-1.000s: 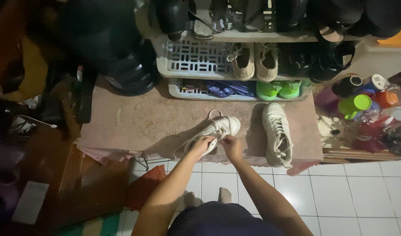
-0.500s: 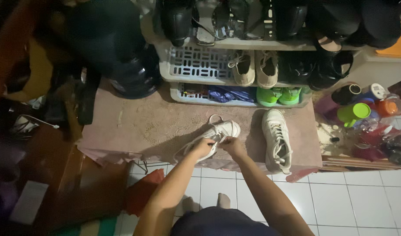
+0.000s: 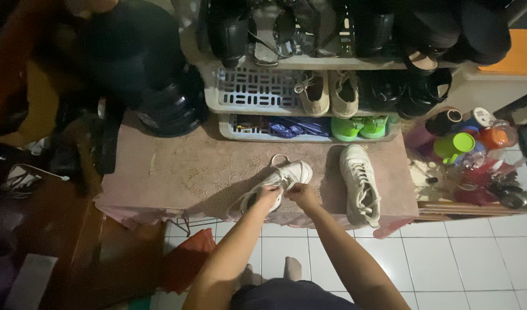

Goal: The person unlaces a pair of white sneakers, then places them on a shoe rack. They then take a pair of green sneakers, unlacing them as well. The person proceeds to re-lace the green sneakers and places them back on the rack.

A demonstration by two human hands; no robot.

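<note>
A white sneaker (image 3: 286, 177) lies tilted on a pinkish mat (image 3: 183, 166), toe pointing up and right. My left hand (image 3: 267, 196) grips its near side by the laces. My right hand (image 3: 300, 194) pinches the laces or tongue just beside it. The two hands almost touch. A second white sneaker (image 3: 360, 182) lies flat on the mat to the right, apart from both hands.
A plastic shoe rack (image 3: 257, 86) with beige shoes (image 3: 329, 92), green sandals (image 3: 355, 127) and dark shoes stands behind the mat. Bottles and cups (image 3: 464, 140) crowd the right. A black helmet-like object (image 3: 160, 97) and dark clutter sit left. White floor tiles (image 3: 458, 258) lie below.
Both hands have stayed on the sneaker, with fingers shifting slightly at the laces. The view has drifted a little; the other sneaker has not moved.
</note>
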